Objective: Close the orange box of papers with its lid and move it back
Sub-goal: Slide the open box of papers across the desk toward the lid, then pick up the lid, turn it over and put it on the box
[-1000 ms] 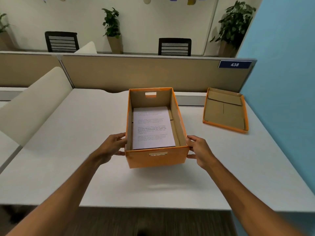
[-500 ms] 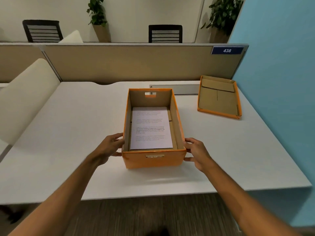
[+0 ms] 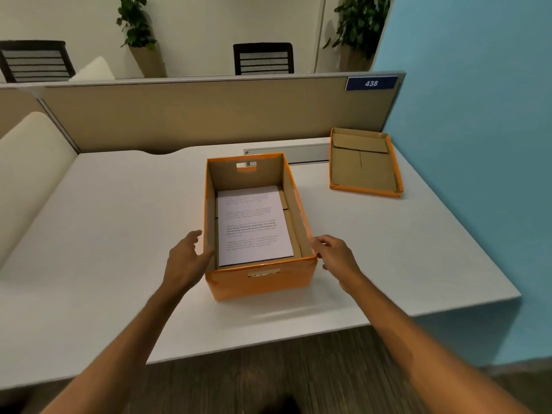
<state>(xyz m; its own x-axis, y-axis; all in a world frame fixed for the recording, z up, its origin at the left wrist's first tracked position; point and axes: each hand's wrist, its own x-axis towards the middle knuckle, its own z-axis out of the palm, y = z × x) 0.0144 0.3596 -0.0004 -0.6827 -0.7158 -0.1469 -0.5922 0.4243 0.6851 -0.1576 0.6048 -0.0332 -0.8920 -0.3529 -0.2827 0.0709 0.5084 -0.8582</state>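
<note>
The orange box point(image 3: 263, 282) stands open on the white desk point(image 3: 119, 219), near its front edge, with a stack of printed papers point(image 3: 254, 225) lying flat inside. Its orange lid point(image 3: 363, 167) lies upside down at the back right of the desk, well apart from the box. My left hand point(image 3: 185, 261) is at the box's left wall, fingers spread and lifted, with only the thumb against the cardboard. My right hand point(image 3: 337, 258) is beside the near right corner, its fingertips just at the rim. Neither hand grips anything.
A tan partition point(image 3: 209, 115) runs along the back of the desk, and a blue wall point(image 3: 478, 144) closes the right side. A grey cable cover point(image 3: 289, 153) sits behind the box. A cream divider point(image 3: 33, 168) borders the desk on the left.
Both hands held the box's sides before; now they have loosened, and the left fingers have come off the wall. The box sits in about the same spot.
</note>
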